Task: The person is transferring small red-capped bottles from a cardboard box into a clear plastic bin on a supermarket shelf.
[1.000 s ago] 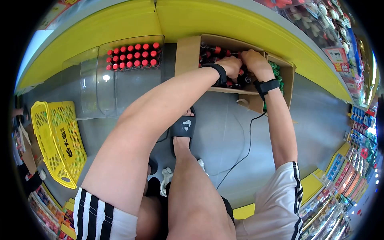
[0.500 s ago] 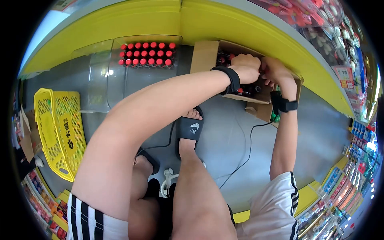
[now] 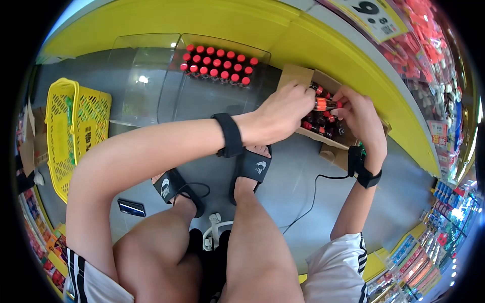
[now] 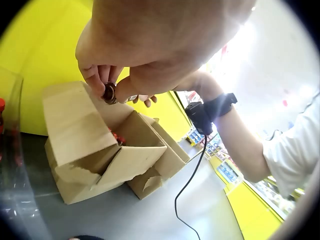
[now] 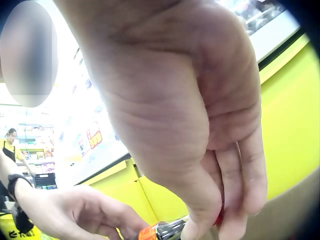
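Head camera: two hands pinch one small bottle [image 3: 323, 104] over an open cardboard box [image 3: 297, 77].
Nearest me, black sandals [image 3: 251, 166] stand on the grey floor [image 3: 290, 171], with a phone [image 3: 131, 207] lying beside them. Farther out I see the left hand [image 3: 280, 113] curled, its fingertips [image 4: 95, 75] pinching one end of the bottle, while the right hand [image 3: 361, 115] pinches the other end. The bottle lies roughly level, just above more bottles packed in the box. Beyond, red-capped bottles [image 3: 218, 63] stand in rows in a clear tray [image 3: 146, 65], with a yellow basket [image 3: 70, 131] off to the side.
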The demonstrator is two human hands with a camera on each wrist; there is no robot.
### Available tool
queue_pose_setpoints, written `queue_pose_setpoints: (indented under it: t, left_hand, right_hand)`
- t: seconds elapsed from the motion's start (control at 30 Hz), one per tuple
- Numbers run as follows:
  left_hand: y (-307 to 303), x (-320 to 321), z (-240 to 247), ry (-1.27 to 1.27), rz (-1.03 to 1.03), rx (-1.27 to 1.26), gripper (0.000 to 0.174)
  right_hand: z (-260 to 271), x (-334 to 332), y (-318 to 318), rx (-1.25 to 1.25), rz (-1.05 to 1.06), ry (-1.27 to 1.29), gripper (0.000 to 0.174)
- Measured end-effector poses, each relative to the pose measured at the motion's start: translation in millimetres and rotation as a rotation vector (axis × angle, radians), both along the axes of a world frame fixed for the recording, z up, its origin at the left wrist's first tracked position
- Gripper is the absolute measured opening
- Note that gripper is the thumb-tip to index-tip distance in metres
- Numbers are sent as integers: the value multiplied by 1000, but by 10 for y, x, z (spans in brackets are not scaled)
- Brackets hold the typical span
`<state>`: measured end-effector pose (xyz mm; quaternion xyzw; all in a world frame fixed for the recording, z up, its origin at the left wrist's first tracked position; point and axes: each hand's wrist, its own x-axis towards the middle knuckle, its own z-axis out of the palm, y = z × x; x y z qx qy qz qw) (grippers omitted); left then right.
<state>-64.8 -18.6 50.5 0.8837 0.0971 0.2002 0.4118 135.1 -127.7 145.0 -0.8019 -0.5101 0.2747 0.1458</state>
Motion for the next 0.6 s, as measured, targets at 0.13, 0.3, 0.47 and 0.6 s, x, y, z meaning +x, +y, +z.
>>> queue_pose_setpoints:
  t: [0.13,0.3,0.47,0.6]
  left_hand:
    - [138,-359,-28,119,70,-118,25]
    - [349,-763,-202,105,193,-160,23]
    - [494,-1075,-526,59,373,-284,29]
    - [576,-1326,-703,123,530,-316,31]
  right_hand:
    - [46,-379,264,104,111,20,26]
    - [-76,-861,603,221,307,-70,24]
    - [-348,-1374,914,243,392,-178,23]
    - [-664,-1704,1198,306,422,-207,18]
